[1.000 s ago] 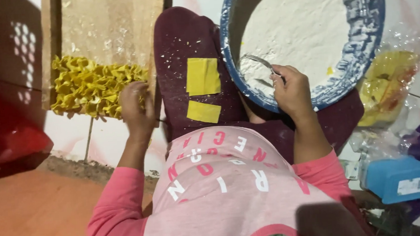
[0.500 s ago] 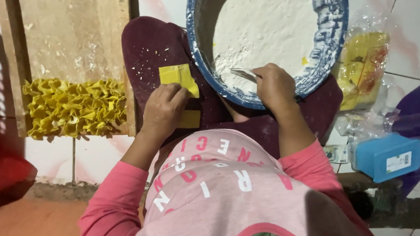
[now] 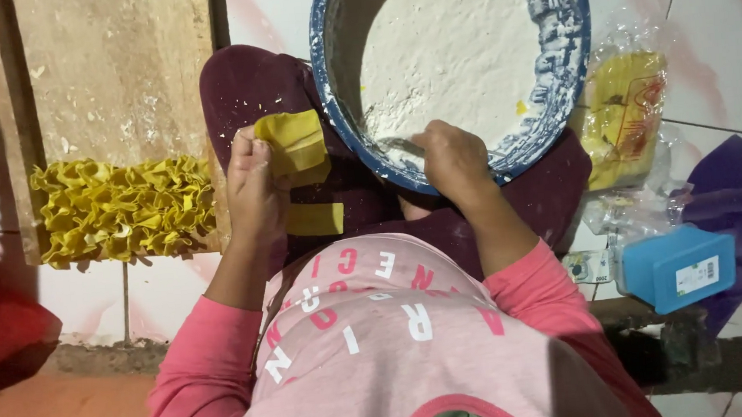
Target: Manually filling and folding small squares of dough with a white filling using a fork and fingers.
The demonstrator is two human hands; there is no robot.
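Wrapper (image 3: 292,142), a yellow square, sits pinched in the left hand (image 3: 252,186) over the lap, just left of the basin (image 3: 582,54). Right hand (image 3: 450,159), nearer the white filling, grips a spoon (image 3: 397,146) at the basin's near rim. Folded pieces (image 3: 123,208) lie far left on the board (image 3: 118,69).

Basin (image 3: 583,63) (rim raised) blocks ahead; board (image 3: 118,69) bare.

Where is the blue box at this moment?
In the head view, the blue box lies at the right on the tiled floor, beside the purple cloth.
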